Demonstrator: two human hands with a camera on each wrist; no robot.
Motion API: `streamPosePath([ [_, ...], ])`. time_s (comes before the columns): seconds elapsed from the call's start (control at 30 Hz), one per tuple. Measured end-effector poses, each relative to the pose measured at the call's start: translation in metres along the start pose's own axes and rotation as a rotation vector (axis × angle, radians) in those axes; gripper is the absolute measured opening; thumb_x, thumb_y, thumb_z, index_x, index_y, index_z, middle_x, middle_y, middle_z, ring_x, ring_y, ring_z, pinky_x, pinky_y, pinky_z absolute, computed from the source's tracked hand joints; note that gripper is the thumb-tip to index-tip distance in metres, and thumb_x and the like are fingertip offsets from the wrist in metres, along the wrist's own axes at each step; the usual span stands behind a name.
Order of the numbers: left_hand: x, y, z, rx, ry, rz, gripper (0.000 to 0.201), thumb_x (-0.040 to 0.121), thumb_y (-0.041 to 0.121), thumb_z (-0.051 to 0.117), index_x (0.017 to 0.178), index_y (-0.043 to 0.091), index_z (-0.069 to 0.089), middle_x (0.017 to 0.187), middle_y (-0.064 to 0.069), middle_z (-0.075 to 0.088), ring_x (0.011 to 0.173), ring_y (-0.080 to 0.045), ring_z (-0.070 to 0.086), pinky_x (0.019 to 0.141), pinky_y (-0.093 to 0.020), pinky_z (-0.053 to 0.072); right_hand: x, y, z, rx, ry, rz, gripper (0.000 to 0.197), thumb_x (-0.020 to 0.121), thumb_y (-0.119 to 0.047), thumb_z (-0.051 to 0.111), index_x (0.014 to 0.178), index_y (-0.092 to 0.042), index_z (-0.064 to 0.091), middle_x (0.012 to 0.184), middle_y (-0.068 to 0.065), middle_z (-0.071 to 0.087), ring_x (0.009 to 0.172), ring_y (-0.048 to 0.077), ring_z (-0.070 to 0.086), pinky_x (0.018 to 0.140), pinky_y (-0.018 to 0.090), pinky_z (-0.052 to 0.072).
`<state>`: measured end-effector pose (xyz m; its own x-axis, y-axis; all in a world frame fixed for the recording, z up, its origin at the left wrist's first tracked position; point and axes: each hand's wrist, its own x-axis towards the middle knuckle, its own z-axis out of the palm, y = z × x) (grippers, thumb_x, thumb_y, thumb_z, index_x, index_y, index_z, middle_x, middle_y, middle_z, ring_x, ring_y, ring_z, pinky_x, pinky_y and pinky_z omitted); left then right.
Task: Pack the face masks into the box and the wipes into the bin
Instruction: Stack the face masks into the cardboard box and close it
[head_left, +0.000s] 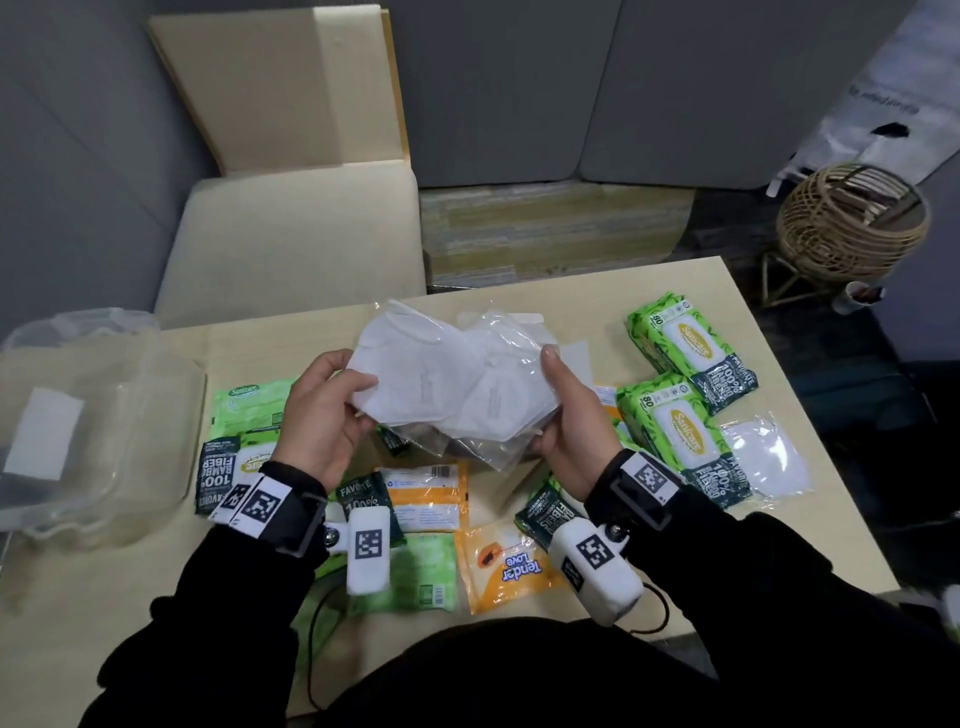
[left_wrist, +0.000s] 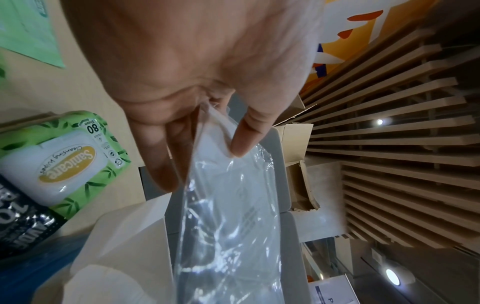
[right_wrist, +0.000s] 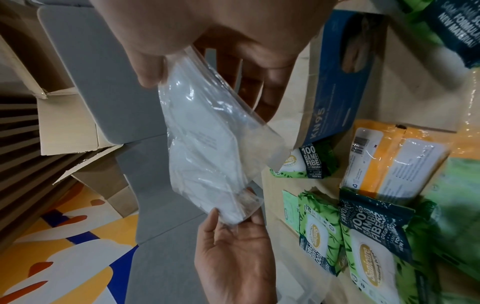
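A stack of white face masks (head_left: 447, 384) in clear bags is held above the middle of the table. My left hand (head_left: 322, 415) grips its left edge and my right hand (head_left: 566, 410) grips its right edge. The left wrist view shows thumb and fingers pinching the bagged masks (left_wrist: 228, 205). The right wrist view shows the blue KN95 box (right_wrist: 337, 82) on the table beneath the masks (right_wrist: 205, 148). One more bagged mask (head_left: 769, 457) lies at the right. Green wipes packs (head_left: 685, 348) and orange wipes packs (head_left: 509, 561) lie scattered around. The clear plastic bin (head_left: 171, 395) stands at the left.
A cream chair (head_left: 291, 249) carrying a flat cardboard sheet (head_left: 291, 88) stands behind the table. A wicker basket stand (head_left: 852, 218) is on the floor at the far right. The table's right edge (head_left: 810, 415) runs close to the loose mask.
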<state>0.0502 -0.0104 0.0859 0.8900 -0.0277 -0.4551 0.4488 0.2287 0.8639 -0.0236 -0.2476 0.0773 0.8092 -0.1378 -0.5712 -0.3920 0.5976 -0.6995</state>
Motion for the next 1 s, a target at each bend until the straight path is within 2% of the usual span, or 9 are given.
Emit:
streamPosePath([
  [0.2, -0.022, -0.03, 0.044, 0.118, -0.075, -0.119, 0.025, 0.095, -0.001, 0.059, 0.119, 0.007, 0.056, 0.118, -0.019, 0.068, 0.083, -0.026, 0.07, 0.056, -0.038, 0.06, 0.004, 0.008, 0.004, -0.158, -0.008, -0.061, 0.067, 0.085, -0.073, 0.063, 0.128, -0.022, 0.07, 0.123, 0.003, 0.076, 0.116, 0.025, 0.072, 0.105, 0.052, 0.052],
  [0.27, -0.027, -0.045, 0.056, 0.089, -0.017, -0.156, 0.033, 0.091, 0.004, 0.062, 0.12, 0.015, 0.053, 0.125, -0.025, 0.064, 0.085, -0.035, 0.069, 0.072, -0.06, 0.061, 0.005, 0.013, 0.003, -0.271, -0.064, -0.139, 0.076, 0.079, -0.075, 0.069, 0.133, -0.021, 0.067, 0.127, 0.003, 0.074, 0.12, 0.025, 0.069, 0.107, 0.05, 0.05],
  [0.3, -0.029, -0.049, 0.059, 0.063, 0.008, -0.165, 0.04, 0.086, 0.007, 0.064, 0.122, 0.021, 0.052, 0.127, -0.027, 0.063, 0.089, -0.037, 0.068, 0.082, -0.065, 0.056, 0.004, 0.015, 0.001, -0.334, -0.112, -0.201, 0.068, 0.083, -0.062, 0.074, 0.134, -0.019, 0.065, 0.127, 0.004, 0.074, 0.12, 0.025, 0.07, 0.106, 0.05, 0.052],
  [0.4, -0.034, -0.052, 0.059, 0.127, -0.094, -0.137, 0.064, 0.078, 0.008, 0.068, 0.128, 0.044, 0.052, 0.127, -0.019, 0.068, 0.105, -0.037, 0.069, 0.091, -0.053, 0.053, 0.005, 0.009, -0.013, -0.531, -0.161, -0.326, 0.051, 0.085, -0.021, 0.078, 0.133, -0.013, 0.063, 0.124, 0.005, 0.075, 0.113, 0.023, 0.072, 0.1, 0.052, 0.057],
  [0.57, -0.027, -0.025, 0.042, 0.349, -0.377, 0.078, 0.101, 0.076, -0.021, 0.074, 0.15, 0.039, 0.041, 0.131, -0.007, 0.066, 0.115, -0.025, 0.07, 0.087, -0.037, 0.06, 0.008, -0.014, -0.028, -0.93, -0.338, -0.336, 0.044, 0.084, -0.017, 0.08, 0.126, -0.015, 0.069, 0.118, 0.005, 0.076, 0.104, 0.022, 0.074, 0.091, 0.051, 0.06],
  [0.7, -0.022, -0.009, 0.036, 0.457, -0.469, 0.152, 0.062, 0.075, -0.023, 0.073, 0.124, 0.015, 0.066, 0.114, -0.005, 0.073, 0.103, -0.026, 0.07, 0.084, -0.031, 0.06, 0.003, -0.012, -0.022, -0.993, -0.38, -0.365, 0.049, 0.081, -0.023, 0.086, 0.128, -0.017, 0.07, 0.118, 0.001, 0.076, 0.103, 0.015, 0.073, 0.091, 0.04, 0.061],
  [0.77, -0.022, -0.007, 0.027, 0.467, -0.446, 0.16, 0.053, 0.072, -0.017, 0.079, 0.114, 0.015, 0.071, 0.108, -0.003, 0.075, 0.099, -0.022, 0.07, 0.082, -0.028, 0.06, 0.0, 0.002, -0.02, -0.994, -0.391, -0.34, 0.054, 0.078, -0.023, 0.09, 0.128, -0.02, 0.069, 0.116, -0.004, 0.076, 0.102, 0.009, 0.072, 0.092, 0.032, 0.06],
  [0.9, -0.021, -0.002, 0.01, 0.407, -0.428, 0.17, 0.051, 0.072, -0.004, 0.084, 0.116, 0.019, 0.072, 0.114, -0.006, 0.075, 0.103, -0.022, 0.071, 0.084, -0.028, 0.059, -0.002, 0.024, -0.022, -0.826, -0.359, -0.237, 0.041, 0.079, -0.015, 0.089, 0.115, -0.023, 0.071, 0.1, -0.002, 0.08, 0.085, 0.014, 0.077, 0.077, 0.04, 0.065],
  [1.0, -0.018, 0.01, 0.008, 0.622, -0.375, 0.233, 0.041, 0.078, 0.004, 0.086, 0.111, 0.021, 0.069, 0.103, 0.001, 0.076, 0.095, -0.019, 0.07, 0.08, -0.029, 0.056, 0.009, 0.009, -0.016, -0.816, -0.301, -0.3, 0.032, 0.082, -0.013, 0.087, 0.111, -0.019, 0.075, 0.093, 0.002, 0.081, 0.08, 0.017, 0.078, 0.074, 0.036, 0.064],
])
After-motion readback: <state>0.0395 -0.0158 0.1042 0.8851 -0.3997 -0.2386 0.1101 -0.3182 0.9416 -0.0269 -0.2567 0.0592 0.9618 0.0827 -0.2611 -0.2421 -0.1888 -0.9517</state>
